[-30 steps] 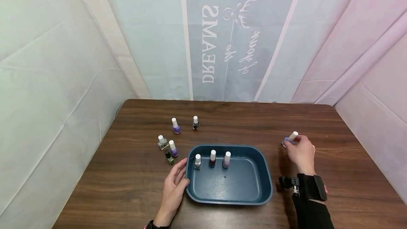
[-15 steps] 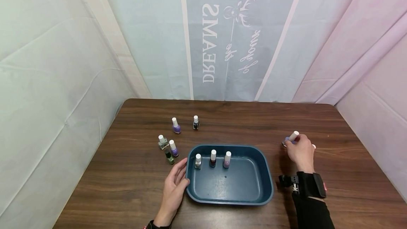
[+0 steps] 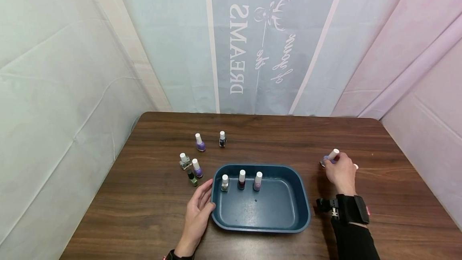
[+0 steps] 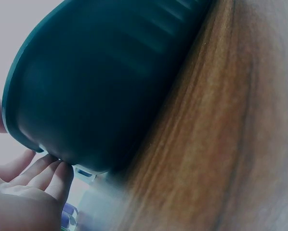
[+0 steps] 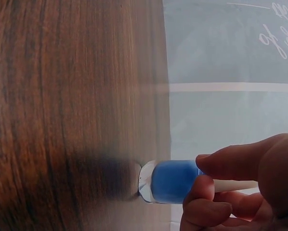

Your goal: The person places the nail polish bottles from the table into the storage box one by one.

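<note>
A blue nail polish bottle [image 5: 175, 182] with a white cap is pinched between the thumb and fingers of my right hand [image 3: 341, 175], at the right of the table. Its glass base is right at the wood. My left hand [image 3: 196, 214] holds the left end of a dark blue tray [image 3: 260, 228], thumb at the rim and fingers against the outer wall [image 4: 86, 91]. Standing in the tray in a row are a clear glittery bottle [image 3: 224, 183], a dark red bottle [image 3: 242, 180] and a pale pink bottle [image 3: 257, 182], all white-capped.
Left of the tray stand a clear bottle [image 3: 185, 162], a purple bottle [image 3: 197, 169] and a green bottle [image 3: 192, 178]. Farther back are another purple bottle [image 3: 200, 143] and a black bottle [image 3: 222, 139]. A white cap end [image 3: 356, 166] shows behind my right hand.
</note>
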Demonstrator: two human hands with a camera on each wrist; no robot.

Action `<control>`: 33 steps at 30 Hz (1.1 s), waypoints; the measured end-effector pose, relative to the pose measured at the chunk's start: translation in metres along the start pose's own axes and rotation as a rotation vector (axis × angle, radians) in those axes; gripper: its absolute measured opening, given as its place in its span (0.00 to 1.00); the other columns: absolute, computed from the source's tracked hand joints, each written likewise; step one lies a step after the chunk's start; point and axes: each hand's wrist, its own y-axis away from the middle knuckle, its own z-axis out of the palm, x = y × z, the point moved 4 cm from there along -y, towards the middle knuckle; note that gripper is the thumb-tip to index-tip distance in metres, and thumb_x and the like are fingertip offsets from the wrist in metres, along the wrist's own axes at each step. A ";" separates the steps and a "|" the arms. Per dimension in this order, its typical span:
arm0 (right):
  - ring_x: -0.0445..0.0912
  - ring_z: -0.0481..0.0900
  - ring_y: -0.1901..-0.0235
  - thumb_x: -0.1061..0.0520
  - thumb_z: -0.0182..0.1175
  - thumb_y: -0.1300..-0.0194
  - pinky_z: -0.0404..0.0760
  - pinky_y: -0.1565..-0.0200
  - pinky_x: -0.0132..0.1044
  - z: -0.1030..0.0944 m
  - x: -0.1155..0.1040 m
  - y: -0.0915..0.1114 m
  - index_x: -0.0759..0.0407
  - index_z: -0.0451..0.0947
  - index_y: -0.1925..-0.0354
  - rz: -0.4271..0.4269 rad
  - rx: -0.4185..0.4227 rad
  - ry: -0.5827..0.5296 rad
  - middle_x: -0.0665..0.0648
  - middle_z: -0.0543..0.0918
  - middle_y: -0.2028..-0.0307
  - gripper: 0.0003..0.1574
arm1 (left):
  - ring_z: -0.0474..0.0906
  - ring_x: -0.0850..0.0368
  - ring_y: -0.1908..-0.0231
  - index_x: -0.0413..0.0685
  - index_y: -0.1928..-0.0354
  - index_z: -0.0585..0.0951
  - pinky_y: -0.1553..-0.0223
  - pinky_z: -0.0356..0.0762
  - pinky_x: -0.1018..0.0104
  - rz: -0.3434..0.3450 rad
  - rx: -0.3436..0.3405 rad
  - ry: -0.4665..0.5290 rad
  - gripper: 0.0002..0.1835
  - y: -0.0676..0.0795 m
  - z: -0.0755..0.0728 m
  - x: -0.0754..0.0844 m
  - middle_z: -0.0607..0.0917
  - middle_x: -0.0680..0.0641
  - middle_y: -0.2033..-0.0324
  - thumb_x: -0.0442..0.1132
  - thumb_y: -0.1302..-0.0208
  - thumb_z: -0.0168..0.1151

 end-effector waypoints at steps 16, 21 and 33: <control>0.69 0.70 0.54 0.58 0.52 0.34 0.69 0.54 0.60 0.001 0.003 -0.003 0.77 0.69 0.49 -0.001 0.005 0.033 0.79 0.75 0.51 0.23 | 0.67 0.41 0.34 0.35 0.35 0.68 0.44 0.70 0.79 0.008 0.012 -0.037 0.33 -0.001 0.000 0.001 0.70 0.36 0.35 0.19 0.49 0.47; 0.68 0.72 0.55 0.58 0.52 0.34 0.69 0.56 0.58 0.001 0.003 -0.003 0.76 0.71 0.52 -0.014 0.016 0.036 0.78 0.77 0.52 0.21 | 0.67 0.44 0.34 0.37 0.35 0.68 0.43 0.69 0.79 -0.026 0.015 -0.016 0.34 -0.001 -0.001 0.000 0.70 0.38 0.34 0.19 0.49 0.47; 0.69 0.73 0.56 0.58 0.53 0.35 0.68 0.54 0.58 0.001 0.006 -0.004 0.74 0.74 0.55 -0.034 0.047 0.035 0.77 0.78 0.54 0.18 | 0.66 0.44 0.33 0.36 0.34 0.67 0.40 0.68 0.77 -0.010 0.005 -0.016 0.33 0.000 0.001 0.002 0.69 0.37 0.34 0.20 0.47 0.48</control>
